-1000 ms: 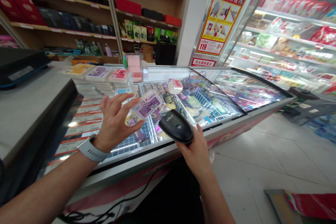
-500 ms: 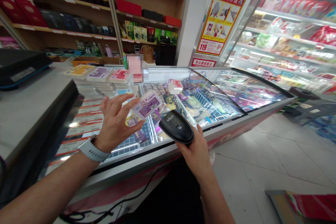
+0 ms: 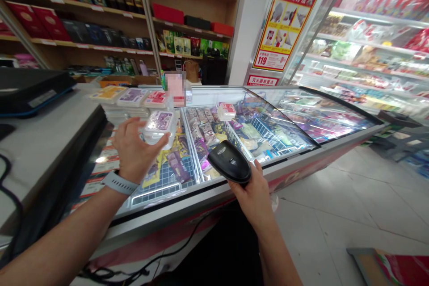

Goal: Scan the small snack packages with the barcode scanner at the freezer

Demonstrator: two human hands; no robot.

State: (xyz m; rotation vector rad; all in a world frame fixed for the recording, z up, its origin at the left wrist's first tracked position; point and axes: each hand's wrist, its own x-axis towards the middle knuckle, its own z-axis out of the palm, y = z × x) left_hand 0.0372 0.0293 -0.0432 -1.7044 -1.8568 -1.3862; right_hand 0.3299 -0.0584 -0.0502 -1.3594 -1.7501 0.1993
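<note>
In my right hand [image 3: 253, 192] is a black handheld barcode scanner [image 3: 229, 161], its rounded head pointing up and left over the freezer's front edge. My left hand [image 3: 137, 147], with a pale watch band at the wrist, curls around the near left side of a clear plastic box with a purple-printed label [image 3: 161, 121]. The thumb lies across the box's front and the fingers are at its left side. That box is roughly level over the freezer glass; what is directly under it is hard to make out. Behind it are stacked boxes with a yellow label [image 3: 109, 93], a purple label [image 3: 132, 96] and a red label [image 3: 156, 98].
A chest freezer [image 3: 288, 161] with a glass top holds wrapped goods in wire baskets. Another red-labelled box [image 3: 227, 111] rests on its glass. A grey counter [image 3: 50, 138] with a black device [image 3: 33, 91] stands left. A black cable [image 3: 170, 252] hangs below.
My left hand has moved left and slightly down with the purple-labelled box, which has gone from tilted to nearly level. The scanner stays in my right hand; the view has shifted slightly.
</note>
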